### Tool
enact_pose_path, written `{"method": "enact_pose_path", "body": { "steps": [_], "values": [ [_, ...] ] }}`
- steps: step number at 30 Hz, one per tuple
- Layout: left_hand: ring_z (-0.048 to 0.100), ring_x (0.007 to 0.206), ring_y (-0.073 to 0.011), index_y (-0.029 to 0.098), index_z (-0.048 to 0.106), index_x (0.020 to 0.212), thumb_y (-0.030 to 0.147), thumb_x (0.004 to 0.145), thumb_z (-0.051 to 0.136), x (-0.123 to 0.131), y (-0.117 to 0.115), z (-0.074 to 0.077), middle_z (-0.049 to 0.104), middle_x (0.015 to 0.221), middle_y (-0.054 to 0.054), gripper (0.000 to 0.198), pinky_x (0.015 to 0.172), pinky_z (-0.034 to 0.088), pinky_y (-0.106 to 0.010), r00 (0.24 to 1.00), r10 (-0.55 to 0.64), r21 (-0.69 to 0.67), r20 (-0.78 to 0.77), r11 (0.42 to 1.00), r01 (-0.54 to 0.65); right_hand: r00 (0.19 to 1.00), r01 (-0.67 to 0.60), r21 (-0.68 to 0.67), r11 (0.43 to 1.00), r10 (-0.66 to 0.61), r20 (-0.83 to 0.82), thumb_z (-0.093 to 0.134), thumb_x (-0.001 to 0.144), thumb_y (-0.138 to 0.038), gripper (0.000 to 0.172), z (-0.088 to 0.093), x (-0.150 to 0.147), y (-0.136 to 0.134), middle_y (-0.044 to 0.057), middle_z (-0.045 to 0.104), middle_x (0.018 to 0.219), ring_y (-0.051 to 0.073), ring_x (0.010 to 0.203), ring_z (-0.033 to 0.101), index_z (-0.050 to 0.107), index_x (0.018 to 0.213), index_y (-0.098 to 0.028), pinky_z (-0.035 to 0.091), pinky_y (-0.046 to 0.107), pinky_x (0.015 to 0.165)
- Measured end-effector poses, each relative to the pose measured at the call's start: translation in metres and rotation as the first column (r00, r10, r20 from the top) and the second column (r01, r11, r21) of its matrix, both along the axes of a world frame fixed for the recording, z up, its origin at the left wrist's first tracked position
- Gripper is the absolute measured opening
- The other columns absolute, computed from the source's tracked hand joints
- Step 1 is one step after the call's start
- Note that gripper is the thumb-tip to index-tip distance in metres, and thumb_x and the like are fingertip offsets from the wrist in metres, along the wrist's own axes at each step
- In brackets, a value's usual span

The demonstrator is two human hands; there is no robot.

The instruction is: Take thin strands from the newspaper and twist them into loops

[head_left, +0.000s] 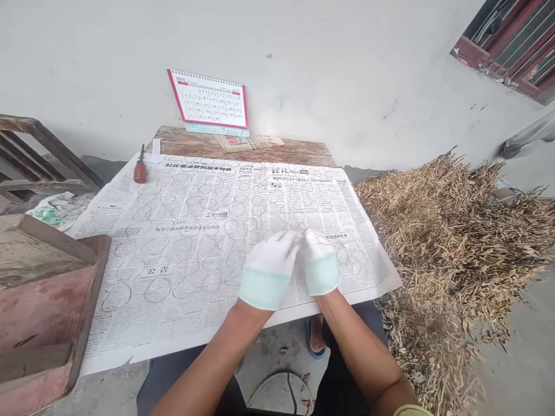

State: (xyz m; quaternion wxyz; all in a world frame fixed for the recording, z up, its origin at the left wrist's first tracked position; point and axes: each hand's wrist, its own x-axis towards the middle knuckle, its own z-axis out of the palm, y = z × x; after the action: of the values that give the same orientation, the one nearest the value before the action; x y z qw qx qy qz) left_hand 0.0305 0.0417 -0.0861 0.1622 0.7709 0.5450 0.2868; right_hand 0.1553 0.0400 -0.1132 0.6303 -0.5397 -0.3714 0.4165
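Note:
My left hand [271, 260] and my right hand [319, 254] wear white knit gloves with mint-green cuffs. Their fingertips come together just above a spread newspaper [143, 323], right of its middle. Both hands are closed in a pinch. Whatever sits between the fingertips is too small and blurred to name. Rows of thin grey loops and curved lines [158, 289] cover much of the paper; I cannot tell whether they are wire or drawn. More of these curves [353, 263] lie right of my right hand.
A red-handled screwdriver [140, 170] stands near the paper's left back corner. Behind, a desk calendar [212, 101] leans against the wall on the wooden table [299, 151]. Dry stalks [455, 242] are heaped at the right. A worn wooden piece [47, 312] and a chair [43, 153] flank the left.

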Motion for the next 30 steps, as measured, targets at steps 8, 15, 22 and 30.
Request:
{"method": "enact_pose_path", "body": {
  "steps": [8, 15, 22, 30],
  "values": [
    [0.073, 0.101, -0.0265, 0.035, 0.083, 0.115, 0.039, 0.103, 0.055, -0.007, 0.007, -0.007, 0.082, 0.107, -0.002, 0.031, 0.088, 0.056, -0.037, 0.966, 0.102, -0.177, 0.239, 0.982, -0.060, 0.997, -0.045, -0.067, 0.997, 0.040, -0.065, 0.073, 0.091, -0.044, 0.021, 0.002, -0.008, -0.004, 0.006, 0.082, 0.112, 0.028, 0.117, 0.075, 0.082, 0.085, -0.026, 0.060, 0.042, 0.104],
    [0.072, 0.121, -0.0244, 0.031, 0.085, 0.108, 0.041, 0.092, 0.070, -0.014, 0.012, 0.002, 0.083, 0.118, 0.001, 0.024, 0.114, 0.050, -0.038, 0.811, 0.284, -0.488, 0.512, 0.873, 0.003, 0.993, -0.075, 0.026, 0.997, 0.072, 0.094, 0.076, 0.090, -0.039, 0.017, 0.004, -0.008, -0.009, 0.003, 0.082, 0.113, 0.026, 0.113, 0.075, 0.087, 0.098, -0.028, 0.059, 0.042, 0.107],
    [0.075, 0.109, -0.0276, 0.032, 0.083, 0.112, 0.041, 0.095, 0.067, -0.018, 0.012, 0.012, 0.083, 0.113, 0.000, 0.025, 0.099, 0.056, -0.039, 0.899, 0.253, -0.417, 0.357, 0.905, -0.089, 0.990, -0.071, 0.058, 0.996, 0.063, 0.128, 0.075, 0.092, -0.039, 0.018, 0.006, -0.012, -0.010, 0.003, 0.082, 0.115, 0.026, 0.117, 0.073, 0.087, 0.100, -0.028, 0.056, 0.042, 0.111],
    [0.066, 0.077, -0.0247, 0.028, 0.078, 0.090, 0.041, 0.100, 0.060, -0.010, -0.013, 0.019, 0.077, 0.092, -0.004, 0.025, 0.065, 0.043, -0.037, 0.979, 0.139, -0.040, 0.151, 0.990, -0.135, 0.991, -0.058, -0.033, 0.998, 0.053, -0.122, 0.069, 0.095, -0.047, 0.026, -0.002, -0.007, 0.003, 0.007, 0.081, 0.118, 0.026, 0.120, 0.074, 0.082, 0.103, -0.025, 0.060, 0.042, 0.106]
  ]
}}
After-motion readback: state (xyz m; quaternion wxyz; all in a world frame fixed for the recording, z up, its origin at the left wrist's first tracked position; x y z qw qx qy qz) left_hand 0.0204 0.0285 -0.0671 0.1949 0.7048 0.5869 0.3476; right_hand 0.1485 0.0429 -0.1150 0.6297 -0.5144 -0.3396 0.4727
